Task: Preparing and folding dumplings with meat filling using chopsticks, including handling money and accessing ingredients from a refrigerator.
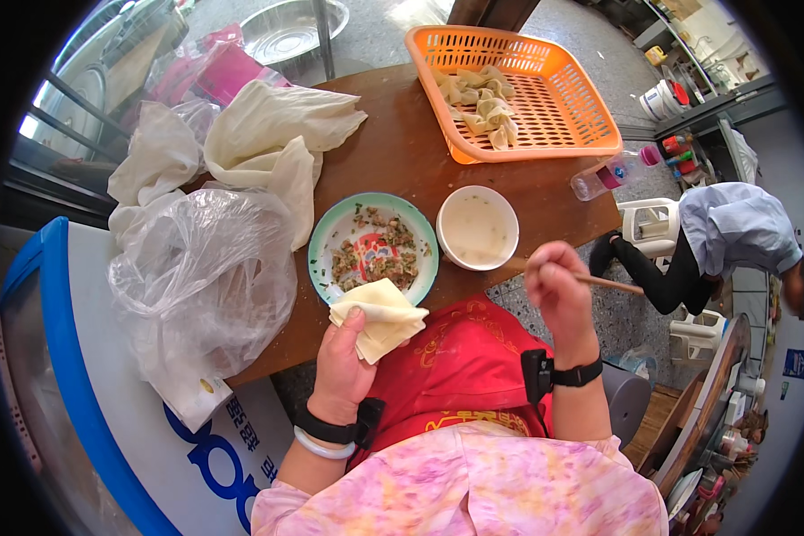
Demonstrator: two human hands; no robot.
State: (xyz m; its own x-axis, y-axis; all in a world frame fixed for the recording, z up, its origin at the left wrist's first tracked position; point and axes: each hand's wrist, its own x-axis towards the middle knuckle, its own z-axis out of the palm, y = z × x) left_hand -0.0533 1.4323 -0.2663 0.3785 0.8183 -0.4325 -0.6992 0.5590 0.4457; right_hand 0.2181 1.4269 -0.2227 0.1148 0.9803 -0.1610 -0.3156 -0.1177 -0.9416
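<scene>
My left hand (348,362) holds a small stack of dough wrappers (380,321), thumb on top, over the near rim of a green-edged enamel plate (319,231). Minced filling with green bits (395,258) lies on that plate. My right hand (559,281) is closed around a thin wooden stick (610,283), right of a white bowl (477,228) of cloudy liquid. The stick's other end looks blurred near the bowl's rim. Beyond the bowl, folded dumplings (482,104) sit in the left part of an orange plastic basket (556,151).
Left on the wooden table (368,161) lie cream cloths (241,134) and a clear plastic bag (201,268). A plastic bottle (606,175) lies near the right edge. A white-and-blue freezer (107,321) adjoins the table. Another person (730,234) bends over at the right, beside white stools (650,224).
</scene>
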